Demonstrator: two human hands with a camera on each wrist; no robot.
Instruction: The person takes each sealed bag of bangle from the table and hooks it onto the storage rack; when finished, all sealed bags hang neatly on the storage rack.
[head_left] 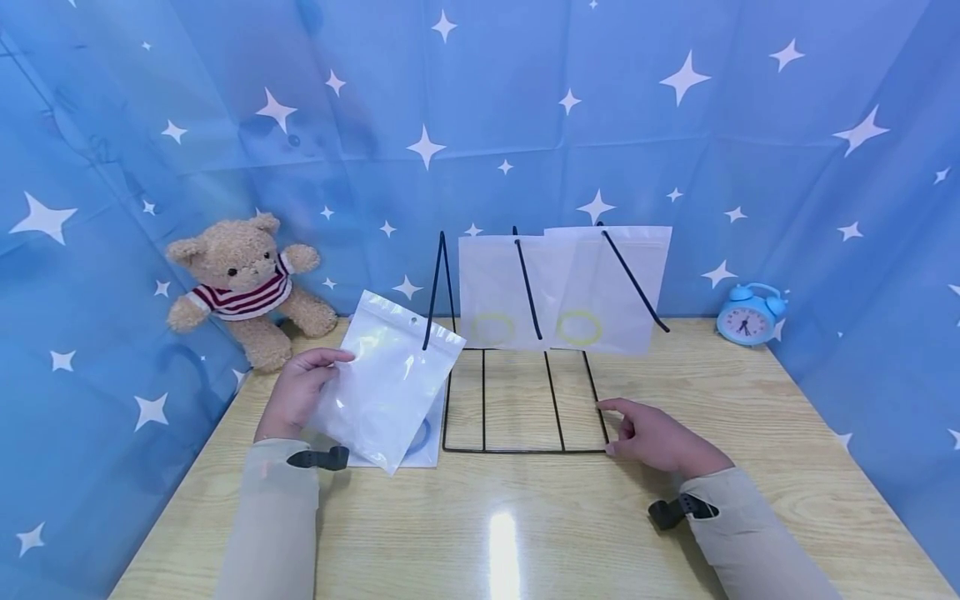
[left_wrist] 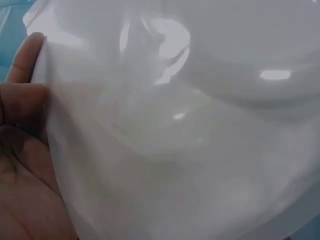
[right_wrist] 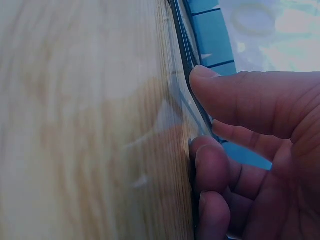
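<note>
My left hand (head_left: 300, 387) pinches the left edge of a white zip-top plastic bag (head_left: 386, 379), which tilts in the air. Its hang hole (head_left: 413, 320) is just left of the lowered end of a black wire rack's left prong (head_left: 433, 308); whether they touch I cannot tell. In the left wrist view the glossy bag (left_wrist: 165, 135) fills most of the picture. At the rack's right base wire (head_left: 592, 383), my right hand (head_left: 656, 435) grips with thumb and curled fingers, as the right wrist view shows around the dark wire (right_wrist: 184, 55).
Two white bags (head_left: 498, 283) (head_left: 622, 283) with yellow rings hang on the middle and right prongs. Under the held bag lies another bag (head_left: 431, 446) with a blue ring. A teddy bear (head_left: 243, 287) sits back left; a blue alarm clock (head_left: 747, 317) stands back right.
</note>
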